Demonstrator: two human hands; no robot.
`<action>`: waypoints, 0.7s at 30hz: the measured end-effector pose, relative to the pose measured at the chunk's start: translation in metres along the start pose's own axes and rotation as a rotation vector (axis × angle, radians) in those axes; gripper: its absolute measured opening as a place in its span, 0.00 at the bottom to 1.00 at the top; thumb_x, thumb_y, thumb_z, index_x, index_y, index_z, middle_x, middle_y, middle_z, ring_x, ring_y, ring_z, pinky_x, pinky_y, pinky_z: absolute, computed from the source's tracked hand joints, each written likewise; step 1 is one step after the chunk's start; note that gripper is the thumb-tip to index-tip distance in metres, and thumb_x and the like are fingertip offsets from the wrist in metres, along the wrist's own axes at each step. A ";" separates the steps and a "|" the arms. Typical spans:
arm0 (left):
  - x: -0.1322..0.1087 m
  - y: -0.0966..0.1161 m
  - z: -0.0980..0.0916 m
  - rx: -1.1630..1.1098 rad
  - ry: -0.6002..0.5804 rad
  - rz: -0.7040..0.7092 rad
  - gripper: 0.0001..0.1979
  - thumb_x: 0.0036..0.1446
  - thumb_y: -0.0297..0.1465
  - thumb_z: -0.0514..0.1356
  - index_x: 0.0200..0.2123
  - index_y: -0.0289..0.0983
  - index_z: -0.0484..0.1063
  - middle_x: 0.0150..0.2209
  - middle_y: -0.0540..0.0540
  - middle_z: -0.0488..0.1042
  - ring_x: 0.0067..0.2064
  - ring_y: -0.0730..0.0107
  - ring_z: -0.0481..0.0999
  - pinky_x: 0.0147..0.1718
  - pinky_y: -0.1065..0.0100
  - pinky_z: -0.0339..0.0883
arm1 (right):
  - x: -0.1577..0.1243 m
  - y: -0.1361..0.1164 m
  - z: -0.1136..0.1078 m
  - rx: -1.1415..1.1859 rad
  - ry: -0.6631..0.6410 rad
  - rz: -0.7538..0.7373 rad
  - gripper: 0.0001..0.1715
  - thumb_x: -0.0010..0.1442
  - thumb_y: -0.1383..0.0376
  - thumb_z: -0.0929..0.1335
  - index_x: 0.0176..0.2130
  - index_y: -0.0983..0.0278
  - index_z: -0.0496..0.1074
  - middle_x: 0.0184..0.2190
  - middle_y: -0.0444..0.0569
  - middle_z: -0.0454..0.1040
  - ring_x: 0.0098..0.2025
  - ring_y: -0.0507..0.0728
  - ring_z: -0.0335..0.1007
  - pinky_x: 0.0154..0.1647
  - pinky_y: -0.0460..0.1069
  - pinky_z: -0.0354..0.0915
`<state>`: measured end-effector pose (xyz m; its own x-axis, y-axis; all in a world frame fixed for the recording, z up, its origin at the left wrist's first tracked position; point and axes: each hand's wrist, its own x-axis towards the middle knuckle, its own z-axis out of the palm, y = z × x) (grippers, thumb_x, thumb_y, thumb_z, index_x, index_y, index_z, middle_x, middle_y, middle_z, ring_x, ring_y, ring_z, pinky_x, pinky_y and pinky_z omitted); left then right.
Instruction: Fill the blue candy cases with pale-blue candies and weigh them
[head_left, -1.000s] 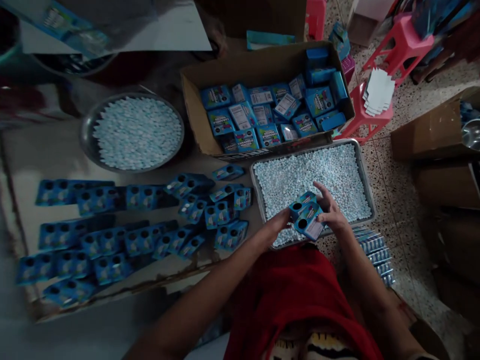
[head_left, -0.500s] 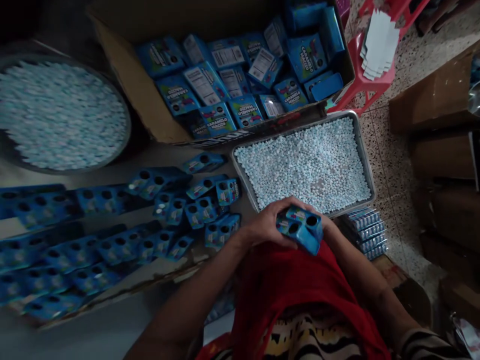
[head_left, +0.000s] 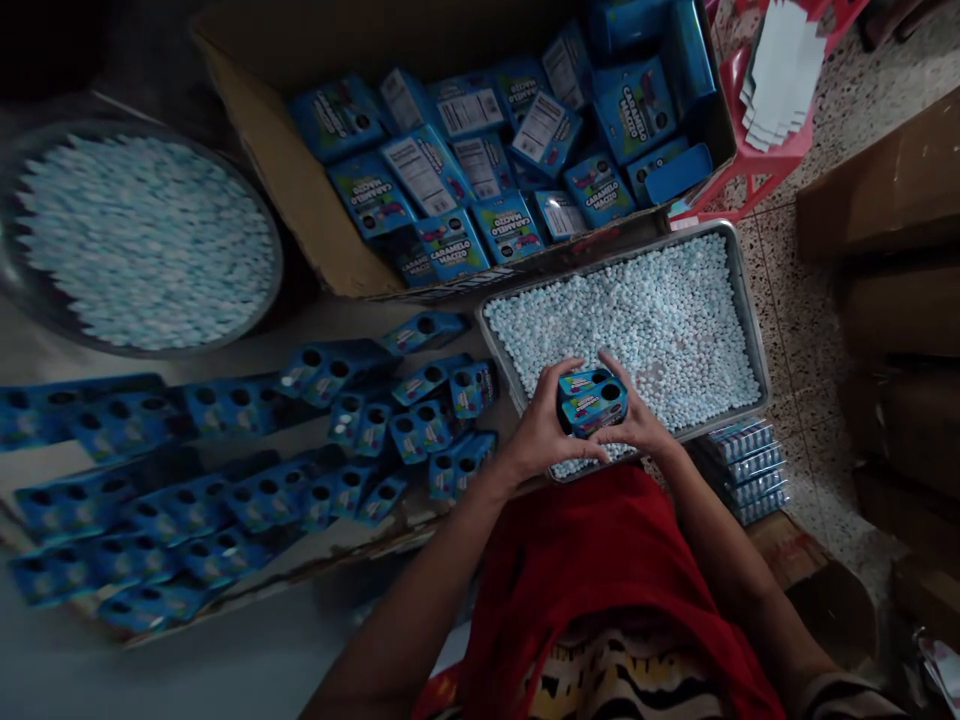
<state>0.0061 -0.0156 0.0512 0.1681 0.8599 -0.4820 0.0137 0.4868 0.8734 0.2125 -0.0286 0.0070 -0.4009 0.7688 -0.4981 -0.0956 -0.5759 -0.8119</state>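
While both hands stayed clenched on it, the small blue cardboard box with round holes point(head_left: 592, 405) sat just over the near edge of the rectangular metal tray point(head_left: 755, 340) of pale pellets. The left hand point(head_left: 534, 438) gripped 1 side and the right hand point(head_left: 639, 425) the other. It might've been 2 boxes stacked, couldn't tell. The brown cardboard carton point(head_left: 300, 190) behind held blue packs point(head_left: 450, 243) reading "CARAMELO MACIZO". 1 round metal pan point(head_left: 280, 262) sat far left. Way too many loose holed boxes point(head_left: 360, 420) to count crowded the tray's left edge.

Dim scene; light reaches the floor point(head_left: 784, 290) at two o'clock, ten o'clock is black; pan point(head_left: 142, 240) blurs, box point(head_left: 591, 402) sharp.
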 end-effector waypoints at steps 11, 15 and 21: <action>-0.012 -0.021 0.032 -0.065 0.409 -0.039 0.40 0.39 0.37 0.82 0.56 0.43 0.71 0.51 0.45 0.81 0.50 0.55 0.85 0.53 0.57 0.81 | 0.001 0.005 0.015 0.040 0.005 0.045 0.86 0.42 0.44 0.89 0.84 0.52 0.50 0.78 0.54 0.66 0.78 0.73 0.65 0.82 0.63 0.59; -0.016 -0.029 0.032 -0.061 0.390 -0.192 0.44 0.33 0.39 0.85 0.52 0.43 0.69 0.45 0.47 0.82 0.45 0.56 0.85 0.47 0.58 0.82 | -0.001 0.018 0.013 -0.057 -0.053 0.052 0.90 0.40 0.41 0.89 0.84 0.55 0.48 0.74 0.58 0.70 0.73 0.73 0.70 0.79 0.63 0.64; -0.005 -0.035 -0.005 -0.223 0.345 -0.220 0.41 0.33 0.40 0.86 0.50 0.41 0.72 0.42 0.49 0.83 0.40 0.62 0.85 0.41 0.64 0.81 | 0.023 -0.003 -0.025 -0.582 0.011 -0.229 0.59 0.52 0.33 0.81 0.74 0.50 0.71 0.66 0.56 0.76 0.68 0.72 0.73 0.73 0.68 0.68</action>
<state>-0.0004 -0.0360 0.0223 -0.1535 0.7147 -0.6824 -0.2065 0.6521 0.7295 0.2262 -0.0021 -0.0102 -0.4194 0.8594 -0.2926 0.3356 -0.1527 -0.9295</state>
